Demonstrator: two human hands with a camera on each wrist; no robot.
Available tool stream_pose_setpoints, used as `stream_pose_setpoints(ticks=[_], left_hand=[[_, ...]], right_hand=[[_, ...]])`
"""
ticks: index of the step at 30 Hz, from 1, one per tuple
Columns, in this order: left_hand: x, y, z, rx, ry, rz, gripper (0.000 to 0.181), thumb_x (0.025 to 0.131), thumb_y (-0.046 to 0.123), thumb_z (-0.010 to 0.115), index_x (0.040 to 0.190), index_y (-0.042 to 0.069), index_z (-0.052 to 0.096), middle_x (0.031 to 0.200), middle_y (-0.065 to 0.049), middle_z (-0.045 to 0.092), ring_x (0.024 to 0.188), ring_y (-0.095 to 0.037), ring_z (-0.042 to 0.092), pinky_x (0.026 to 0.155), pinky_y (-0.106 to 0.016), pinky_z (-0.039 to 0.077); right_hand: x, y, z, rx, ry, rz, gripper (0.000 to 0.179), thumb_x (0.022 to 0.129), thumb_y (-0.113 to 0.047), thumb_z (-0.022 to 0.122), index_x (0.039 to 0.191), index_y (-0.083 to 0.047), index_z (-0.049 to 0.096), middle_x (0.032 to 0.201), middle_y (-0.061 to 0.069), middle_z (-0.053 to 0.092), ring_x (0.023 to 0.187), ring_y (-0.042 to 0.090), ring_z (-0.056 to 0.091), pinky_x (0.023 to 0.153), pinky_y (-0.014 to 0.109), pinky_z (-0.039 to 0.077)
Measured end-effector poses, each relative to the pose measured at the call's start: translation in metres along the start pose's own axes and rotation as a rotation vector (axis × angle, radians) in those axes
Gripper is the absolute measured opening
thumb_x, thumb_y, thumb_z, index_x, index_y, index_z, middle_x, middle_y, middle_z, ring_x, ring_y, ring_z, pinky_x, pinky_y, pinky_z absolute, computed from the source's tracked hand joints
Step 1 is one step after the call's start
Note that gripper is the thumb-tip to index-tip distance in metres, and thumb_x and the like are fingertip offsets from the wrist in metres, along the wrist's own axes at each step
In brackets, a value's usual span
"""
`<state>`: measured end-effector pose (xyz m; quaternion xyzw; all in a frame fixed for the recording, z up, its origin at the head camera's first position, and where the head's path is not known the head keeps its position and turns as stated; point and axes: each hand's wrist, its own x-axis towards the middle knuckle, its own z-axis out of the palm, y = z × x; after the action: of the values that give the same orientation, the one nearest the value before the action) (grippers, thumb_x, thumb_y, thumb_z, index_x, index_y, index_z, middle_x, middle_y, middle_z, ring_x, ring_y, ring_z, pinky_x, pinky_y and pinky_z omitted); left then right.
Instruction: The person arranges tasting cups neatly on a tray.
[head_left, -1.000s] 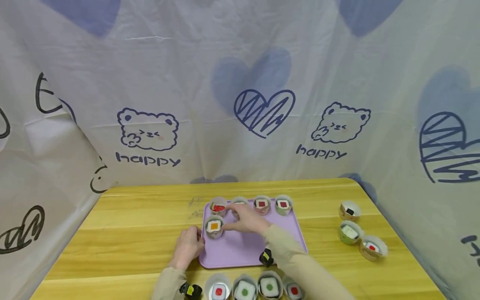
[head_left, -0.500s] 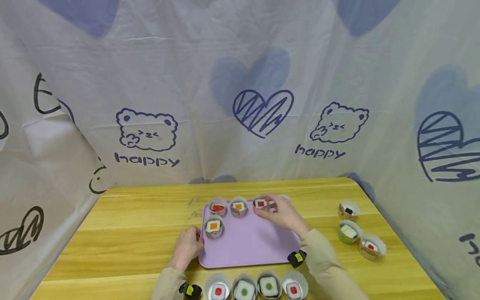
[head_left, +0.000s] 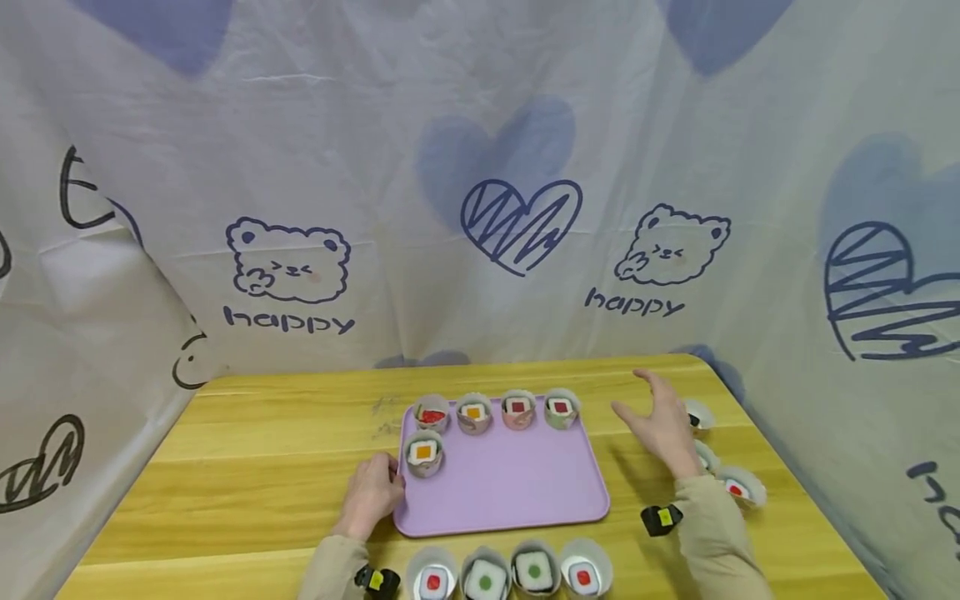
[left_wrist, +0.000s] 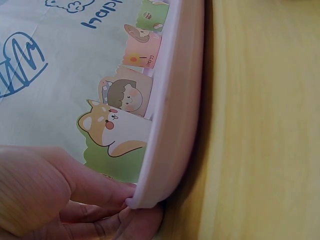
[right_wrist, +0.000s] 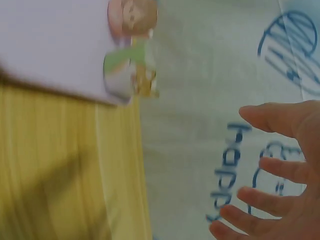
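My left hand [head_left: 370, 493] pinches the left rim of a lilac tray [head_left: 517, 483]; in the left wrist view the thumb [left_wrist: 107, 192] lies on the rim with fingers beneath it. In paper cups along the tray's far side sit toy sushi pieces: a red-topped one [head_left: 431, 415], an orange-centred one [head_left: 473, 412] and two with dark red centres, the right one [head_left: 560, 407] in a green cup. Another orange-centred piece [head_left: 423, 452] stands in front at the left. With fingers spread and nothing in them, my right hand [head_left: 663, 425] is over the table right of the tray, partly covering the cups there.
At the right of the table stand a cup with a black-centred piece [head_left: 696, 418], a cup with a white piece [head_left: 707, 457] and a cup with a red-centred piece [head_left: 738, 488]. Several more sushi cups [head_left: 534, 571] line the near side. A printed cloth [head_left: 405, 208] hangs behind.
My right hand has moved right, from the tray's left cups past the dark-red-centred ones to beside the right-hand cups, uncovering the far row. The left hand keeps its hold on the tray.
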<state>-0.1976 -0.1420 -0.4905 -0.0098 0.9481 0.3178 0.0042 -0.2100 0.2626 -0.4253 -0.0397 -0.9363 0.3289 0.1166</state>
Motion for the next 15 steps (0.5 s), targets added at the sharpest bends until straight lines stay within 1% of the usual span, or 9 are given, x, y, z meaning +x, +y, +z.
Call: stream_pose_setpoints(ticks=[1,2,5,7,8,9,11,15], left_hand=[[0.0,0.0,-0.001,-0.001,-0.001,-0.001,0.007,0.086,0.002,0.063,0.09,-0.003,0.066,0.078,-0.011,0.062,0.069,-0.021,0.056,0.06,-0.031,0.044],[0.0,-0.001,-0.002,-0.002,-0.002,-0.002,0.008,0.086,0.002,0.063,0.091,-0.004,0.066,0.077,-0.011,0.062,0.069,-0.021,0.055,0.059,-0.03,0.044],[0.0,-0.001,-0.002,0.005,-0.007,-0.006,0.009,0.086,0.002,0.063,0.091,-0.004,0.067,0.079,-0.011,0.063,0.07,-0.021,0.055,0.06,-0.03,0.044],[0.001,0.0,-0.001,0.008,-0.007,-0.001,0.009,0.086,0.003,0.063,0.091,-0.004,0.067,0.079,-0.011,0.063,0.07,-0.021,0.056,0.06,-0.03,0.044],[0.001,0.0,-0.001,0.008,-0.006,-0.002,0.009,0.087,0.003,0.063,0.091,-0.004,0.067,0.079,-0.011,0.063,0.07,-0.021,0.056,0.06,-0.03,0.044],[0.001,0.0,-0.001,0.006,-0.007,-0.004,0.008,0.087,0.003,0.063,0.091,-0.004,0.067,0.079,-0.011,0.063,0.071,-0.021,0.056,0.06,-0.03,0.045],[0.001,0.001,-0.001,0.001,-0.008,-0.004,0.008,0.086,0.002,0.064,0.091,-0.003,0.067,0.078,-0.011,0.063,0.07,-0.021,0.056,0.059,-0.03,0.045],[0.001,0.001,-0.001,-0.001,-0.014,-0.012,0.007,0.086,0.001,0.064,0.09,-0.004,0.067,0.078,-0.011,0.063,0.07,-0.021,0.056,0.059,-0.029,0.044]], right_hand=[[0.001,0.004,-0.003,-0.008,0.021,0.006,0.068,0.095,-0.028,0.066,0.149,-0.001,0.037,0.153,0.031,0.036,0.138,0.051,0.036,0.111,0.065,0.032],[0.001,0.009,-0.005,-0.013,0.045,0.015,0.069,0.094,-0.027,0.067,0.149,0.0,0.036,0.153,0.032,0.035,0.135,0.052,0.037,0.11,0.065,0.032],[0.001,0.022,-0.013,-0.029,0.099,0.048,0.072,0.092,-0.025,0.068,0.15,0.002,0.033,0.152,0.036,0.03,0.135,0.056,0.033,0.109,0.068,0.029],[0.002,0.032,-0.018,-0.047,0.114,0.073,0.075,0.091,-0.026,0.069,0.15,0.003,0.032,0.151,0.037,0.028,0.134,0.059,0.03,0.107,0.069,0.029],[0.003,0.037,-0.021,-0.057,0.106,0.086,0.077,0.092,-0.027,0.069,0.151,0.003,0.03,0.152,0.038,0.025,0.134,0.06,0.028,0.106,0.071,0.03],[0.003,0.041,-0.023,-0.067,0.087,0.096,0.08,0.092,-0.028,0.069,0.152,0.004,0.027,0.152,0.04,0.023,0.136,0.063,0.023,0.106,0.073,0.028],[0.006,0.05,-0.028,-0.096,0.038,0.122,0.085,0.093,-0.032,0.068,0.154,0.005,0.022,0.152,0.044,0.017,0.135,0.068,0.018,0.104,0.075,0.028],[0.013,0.062,-0.035,-0.145,-0.058,0.176,0.096,0.093,-0.041,0.066,0.156,0.005,0.011,0.149,0.05,0.01,0.132,0.074,0.015,0.098,0.079,0.029]])
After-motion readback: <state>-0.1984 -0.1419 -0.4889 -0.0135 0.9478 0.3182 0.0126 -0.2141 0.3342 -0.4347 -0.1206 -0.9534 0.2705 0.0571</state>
